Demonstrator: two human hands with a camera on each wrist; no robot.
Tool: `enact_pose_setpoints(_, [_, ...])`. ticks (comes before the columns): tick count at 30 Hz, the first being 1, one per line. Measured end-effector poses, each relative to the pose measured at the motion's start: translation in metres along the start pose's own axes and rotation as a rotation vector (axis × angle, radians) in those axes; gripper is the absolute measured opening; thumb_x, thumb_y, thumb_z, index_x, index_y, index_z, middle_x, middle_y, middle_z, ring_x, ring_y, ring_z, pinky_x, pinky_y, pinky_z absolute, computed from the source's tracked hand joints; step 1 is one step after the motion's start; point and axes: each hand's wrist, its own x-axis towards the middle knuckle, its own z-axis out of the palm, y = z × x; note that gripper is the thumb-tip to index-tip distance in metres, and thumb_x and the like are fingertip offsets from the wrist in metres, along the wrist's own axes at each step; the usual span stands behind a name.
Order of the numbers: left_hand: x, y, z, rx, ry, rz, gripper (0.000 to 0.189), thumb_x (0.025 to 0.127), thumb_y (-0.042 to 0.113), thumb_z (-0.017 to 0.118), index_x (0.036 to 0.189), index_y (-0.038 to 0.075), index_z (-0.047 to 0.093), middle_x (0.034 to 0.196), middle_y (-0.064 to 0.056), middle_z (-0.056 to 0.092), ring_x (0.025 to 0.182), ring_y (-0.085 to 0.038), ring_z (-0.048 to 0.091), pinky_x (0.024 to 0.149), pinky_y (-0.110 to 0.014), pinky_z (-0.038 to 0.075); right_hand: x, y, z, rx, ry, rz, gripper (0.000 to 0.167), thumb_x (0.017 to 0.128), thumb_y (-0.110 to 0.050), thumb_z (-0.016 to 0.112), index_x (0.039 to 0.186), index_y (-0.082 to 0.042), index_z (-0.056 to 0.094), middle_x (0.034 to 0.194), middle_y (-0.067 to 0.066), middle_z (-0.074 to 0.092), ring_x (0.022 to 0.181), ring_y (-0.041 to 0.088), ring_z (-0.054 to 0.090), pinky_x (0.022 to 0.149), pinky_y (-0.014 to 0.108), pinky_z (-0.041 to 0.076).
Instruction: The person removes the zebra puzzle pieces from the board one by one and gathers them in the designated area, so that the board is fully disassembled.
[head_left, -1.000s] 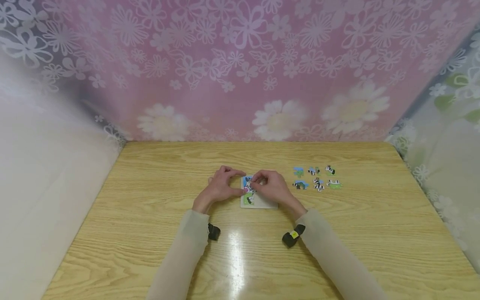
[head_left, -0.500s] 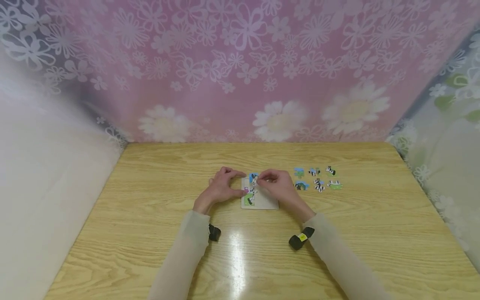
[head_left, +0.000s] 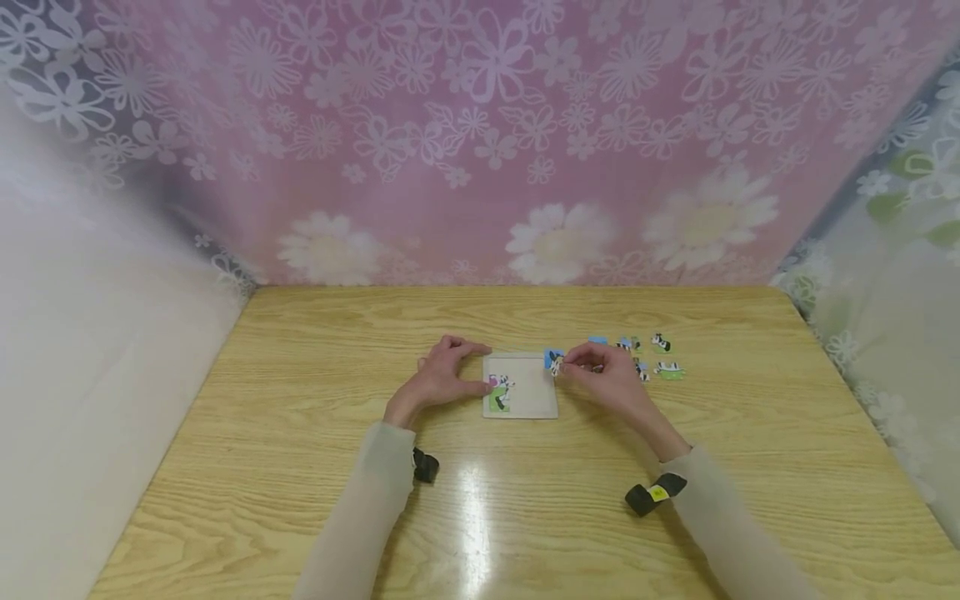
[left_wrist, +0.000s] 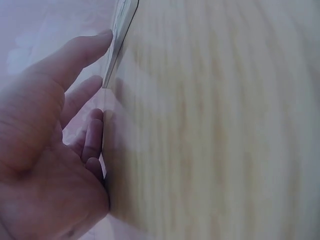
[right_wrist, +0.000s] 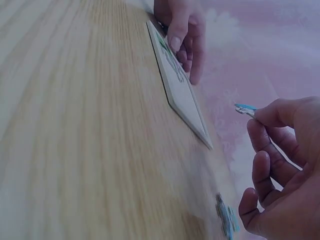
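Observation:
My right hand (head_left: 609, 377) pinches a jigsaw puzzle piece (head_left: 553, 360) between thumb and fingertips, above the right end of the puzzle tray (head_left: 536, 387). In the right wrist view that piece (right_wrist: 245, 109) shows edge-on, blue and white, raised off the table. My left hand (head_left: 442, 377) lies at the tray's left side, its thumb tip on the edge and a finger reaching to the far left corner. Its other fingers are loosely bent in the left wrist view. A green, black and white piece (head_left: 499, 398) sits in the tray's near left corner.
Several loose puzzle pieces lie right of the tray, among them a black-and-white one (head_left: 661, 342) and a green-and-white one (head_left: 670, 369). My right hand partly covers others. A flowered pink curtain (head_left: 480, 167) hangs behind the wooden table (head_left: 337, 333).
My right hand has lifted the blue-topped puzzle piece out of the tray's left part and carried it right, to the tray's right edge. The left hand has stayed in place.

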Motion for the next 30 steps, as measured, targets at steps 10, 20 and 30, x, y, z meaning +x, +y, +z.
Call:
enact_pose_setpoints(10, [-0.021,0.001,0.0,-0.038,-0.014,0.034,0.074,0.084,0.041,0.083,0.149,0.027,0.052,0.161,-0.008,0.034,0.149,-0.033,0.032,0.114,-0.066,0.02,-0.025,0.016,-0.025,-0.093,0.022,0.035,0.014,0.095,-0.024,0.074,0.1,-0.01,0.074,0.094,0.009,0.075,0.077,0.01,0.059,0.068,0.025,0.048])
enact_pose_setpoints(20, [-0.029,0.006,0.004,-0.033,-0.016,0.042,0.075,0.084,0.037,0.084,0.15,0.026,0.051,0.165,-0.004,0.029,0.153,-0.031,0.027,0.11,-0.059,0.021,-0.045,0.024,-0.044,-0.227,0.013,0.036,0.012,0.094,-0.026,0.075,0.096,-0.014,0.075,0.092,0.003,0.075,0.08,0.006,0.062,0.071,0.024,0.05])
enact_pose_setpoints(30, [-0.028,0.006,0.004,-0.023,-0.005,0.05,0.074,0.083,0.036,0.084,0.149,0.026,0.052,0.165,-0.004,0.031,0.152,-0.031,0.028,0.108,-0.058,0.023,-0.051,0.03,-0.055,-0.238,-0.06,0.061,0.013,0.094,-0.024,0.076,0.097,-0.012,0.074,0.09,0.003,0.074,0.077,0.005,0.064,0.07,0.023,0.051])
